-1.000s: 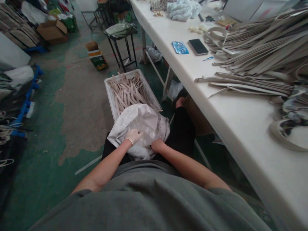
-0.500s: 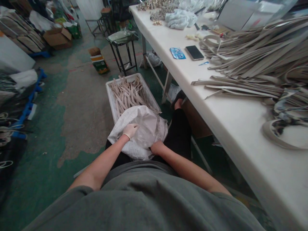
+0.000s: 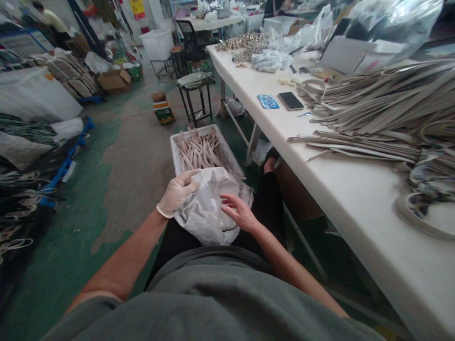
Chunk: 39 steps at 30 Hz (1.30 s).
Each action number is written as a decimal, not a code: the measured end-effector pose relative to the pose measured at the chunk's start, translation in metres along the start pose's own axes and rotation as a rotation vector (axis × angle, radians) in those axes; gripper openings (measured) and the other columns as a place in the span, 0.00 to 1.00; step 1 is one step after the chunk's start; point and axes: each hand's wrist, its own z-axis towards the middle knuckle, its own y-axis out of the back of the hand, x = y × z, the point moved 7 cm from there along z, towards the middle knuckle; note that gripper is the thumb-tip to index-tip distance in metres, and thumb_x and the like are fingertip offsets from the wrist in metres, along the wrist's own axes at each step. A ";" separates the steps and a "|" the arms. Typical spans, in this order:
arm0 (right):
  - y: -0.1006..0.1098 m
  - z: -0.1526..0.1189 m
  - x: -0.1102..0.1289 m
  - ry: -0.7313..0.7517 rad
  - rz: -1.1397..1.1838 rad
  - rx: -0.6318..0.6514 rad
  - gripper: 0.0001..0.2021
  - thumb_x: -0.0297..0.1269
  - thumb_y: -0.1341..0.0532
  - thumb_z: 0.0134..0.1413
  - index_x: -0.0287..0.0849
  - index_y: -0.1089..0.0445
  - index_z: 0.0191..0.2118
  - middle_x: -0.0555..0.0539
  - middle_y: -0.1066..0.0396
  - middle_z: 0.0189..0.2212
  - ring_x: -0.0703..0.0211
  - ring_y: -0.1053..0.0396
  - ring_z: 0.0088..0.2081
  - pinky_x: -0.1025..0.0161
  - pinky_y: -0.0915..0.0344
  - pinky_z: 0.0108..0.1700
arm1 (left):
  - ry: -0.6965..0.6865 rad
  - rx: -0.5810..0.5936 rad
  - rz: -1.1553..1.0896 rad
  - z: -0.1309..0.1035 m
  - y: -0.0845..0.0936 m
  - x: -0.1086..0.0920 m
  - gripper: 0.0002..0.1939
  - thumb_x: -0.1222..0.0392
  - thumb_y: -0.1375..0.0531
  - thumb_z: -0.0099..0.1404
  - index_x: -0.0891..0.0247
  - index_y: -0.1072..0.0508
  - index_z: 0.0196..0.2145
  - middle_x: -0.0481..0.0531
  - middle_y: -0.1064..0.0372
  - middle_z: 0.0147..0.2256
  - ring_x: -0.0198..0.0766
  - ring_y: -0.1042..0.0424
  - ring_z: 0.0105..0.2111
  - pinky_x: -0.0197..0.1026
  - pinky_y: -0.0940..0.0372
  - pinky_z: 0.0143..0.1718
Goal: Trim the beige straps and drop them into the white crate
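Note:
A white woven sack (image 3: 209, 199) lies across my lap, with thin clear plastic at its mouth. My left hand (image 3: 179, 192), in a pale glove, pinches the upper left edge of the sack. Over the sack's right side, my bare right hand (image 3: 240, 212) is open, its fingers apart and nothing in them. Just beyond the sack, a white crate (image 3: 173, 150) on the floor holds many beige strips (image 3: 199, 148).
To the right runs a long white table (image 3: 341, 199) bearing a heap of beige straps (image 3: 384, 104), a phone (image 3: 290, 101) and a blue packet (image 3: 268, 101). A black stool (image 3: 195, 87) stands past the crate. A person (image 3: 53, 21) is far left.
My left hand has moved from inside the sack to its upper left edge. My right hand has let go of the near edge, risen and opened. The view has tilted up.

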 end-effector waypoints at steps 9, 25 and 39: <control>-0.028 0.022 0.037 -0.101 0.520 0.348 0.25 0.58 0.33 0.47 0.36 0.22 0.36 0.42 0.21 0.36 0.53 0.25 0.40 0.55 0.32 0.49 | -0.032 0.066 -0.008 0.011 -0.013 -0.009 0.34 0.54 0.32 0.52 0.62 0.31 0.57 0.51 0.25 0.38 0.33 0.28 0.32 0.34 0.32 0.34; 0.010 0.051 0.079 0.103 0.351 0.117 0.14 0.43 0.39 0.57 0.38 0.21 0.32 0.45 0.26 0.37 0.57 0.30 0.40 0.60 0.34 0.46 | -0.058 0.197 0.055 -0.005 -0.057 0.029 0.29 0.42 0.33 0.54 0.65 0.23 0.46 0.57 0.23 0.44 0.47 0.27 0.46 0.46 0.35 0.52; 0.067 0.094 0.041 -0.131 0.526 -0.317 0.17 0.49 0.39 0.53 0.39 0.25 0.38 0.49 0.25 0.32 0.64 0.31 0.31 0.68 0.34 0.33 | 0.214 0.251 0.137 -0.044 -0.064 0.079 0.23 0.41 0.40 0.59 0.65 0.20 0.33 0.55 0.22 0.30 0.43 0.26 0.38 0.44 0.37 0.52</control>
